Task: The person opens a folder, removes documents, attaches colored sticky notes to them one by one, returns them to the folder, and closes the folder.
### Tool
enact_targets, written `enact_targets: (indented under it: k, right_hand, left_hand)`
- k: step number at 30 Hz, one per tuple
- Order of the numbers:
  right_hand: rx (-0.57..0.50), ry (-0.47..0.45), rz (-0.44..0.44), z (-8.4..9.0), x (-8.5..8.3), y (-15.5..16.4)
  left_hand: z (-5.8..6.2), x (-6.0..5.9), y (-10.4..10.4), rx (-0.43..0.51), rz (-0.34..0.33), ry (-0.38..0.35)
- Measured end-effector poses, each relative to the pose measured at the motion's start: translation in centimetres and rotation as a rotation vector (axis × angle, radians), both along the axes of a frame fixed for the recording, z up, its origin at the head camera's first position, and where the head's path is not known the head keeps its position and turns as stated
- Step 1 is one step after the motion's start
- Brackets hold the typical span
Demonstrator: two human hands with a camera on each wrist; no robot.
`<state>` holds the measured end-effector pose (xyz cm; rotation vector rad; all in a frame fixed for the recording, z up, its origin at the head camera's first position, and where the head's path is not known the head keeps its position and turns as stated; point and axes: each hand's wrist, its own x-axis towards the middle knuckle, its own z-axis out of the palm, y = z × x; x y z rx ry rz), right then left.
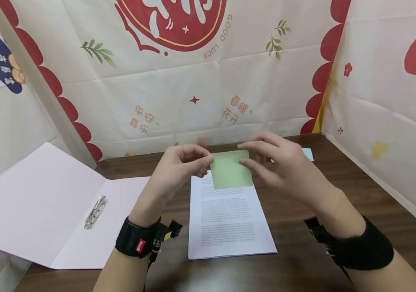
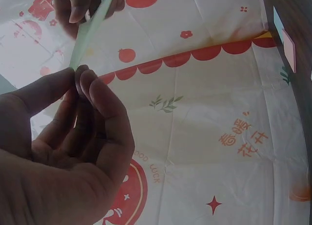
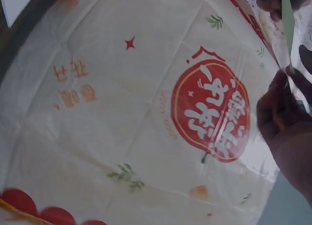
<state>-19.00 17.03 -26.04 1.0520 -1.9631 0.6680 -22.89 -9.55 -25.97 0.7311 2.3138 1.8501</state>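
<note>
Both wrists up, left hand (image 1: 184, 164) and right hand (image 1: 277, 160) each pinch green sticky note (image 1: 231, 169) above printed sheets (image 1: 226, 221); best kept flat, lowered squarely.

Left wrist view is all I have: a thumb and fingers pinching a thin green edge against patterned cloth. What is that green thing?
Observer: A square green sticky note, held up flat between both hands.
Operator: What is under it?
Observer: A printed sheet of paper on a dark wooden table; the note is over the sheet's top edge.
Operator: Is the other hand on the note too?
Observer: Yes, the right hand has its fingers at the note's right edge, while the left hand pinches the left edge.
Operator: Anything else on the table?
Observer: An open white folder with a metal clip lies to the left.
</note>
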Motion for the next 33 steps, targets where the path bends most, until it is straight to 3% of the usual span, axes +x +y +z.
enact_targets:
  k: [4, 8, 11, 14, 18, 23, 27, 33]
  right_hand:
    - [-0.048, -0.297, 0.050, 0.1, -0.2, 1.0]
    - [-0.022, -0.750, 0.022, -0.8, -1.4, 1.4]
    - [0.050, -1.074, 0.022, -2.6, -2.9, 1.1]
    - [0.148, -1.268, 0.042, -4.9, -4.4, 0.5]
    - [0.234, -1.370, 0.004, -7.8, -5.5, -0.7]
    - [0.290, -1.391, -0.105, -10.2, -5.5, -2.6]
    - [0.340, -1.367, -0.176, -11.0, -5.1, -3.4]
    - [0.420, -1.320, -0.244, -11.1, -4.6, -3.7]
  left_hand:
    - [0.2, 0.3, -0.3, -0.099, -0.038, 0.014]
    - [-0.3, 0.0, -0.5, -0.318, -0.080, 0.051]
    - [-1.4, -0.7, -0.4, -0.529, -0.122, 0.092]
    - [-3.2, -1.7, 0.1, -0.665, -0.206, 0.053]
    - [-5.9, -2.9, 0.9, -0.773, -0.292, -0.069]
    - [-8.2, -3.5, 1.5, -0.901, -0.320, -0.146]
    - [-9.4, -3.7, 2.1, -0.967, -0.336, -0.158]
    - [-10.0, -3.4, 3.0, -1.013, -0.306, -0.178]
